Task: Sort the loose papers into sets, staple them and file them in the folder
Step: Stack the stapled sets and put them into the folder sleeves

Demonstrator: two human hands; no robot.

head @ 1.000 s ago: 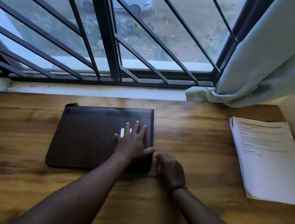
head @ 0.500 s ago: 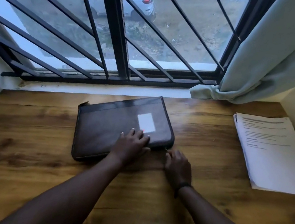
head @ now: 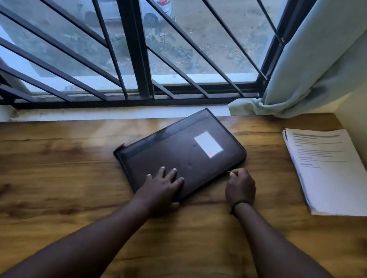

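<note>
A wooden desk (head: 26, 173) sits under a barred window (head: 122, 31) — pale curtain (head: 325, 53) bunched right, car (head: 157, 1) parked outside.

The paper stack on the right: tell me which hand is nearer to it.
Right. The right hand is at the folder's near right edge, with bare table between it and the paper stack. The left hand rests flat on the folder's near corner, farther away.

1. Your brown wood-grain worktop (head: 54, 180) looks smooth with a soft sheen.
2. The dark zipped leather-like folder (head: 175, 152) is faintly glossy.
3. Your white printed paper stack (head: 337, 184) is matt.
4. The pale cloth curtain (head: 330, 66) looks soft.
</note>
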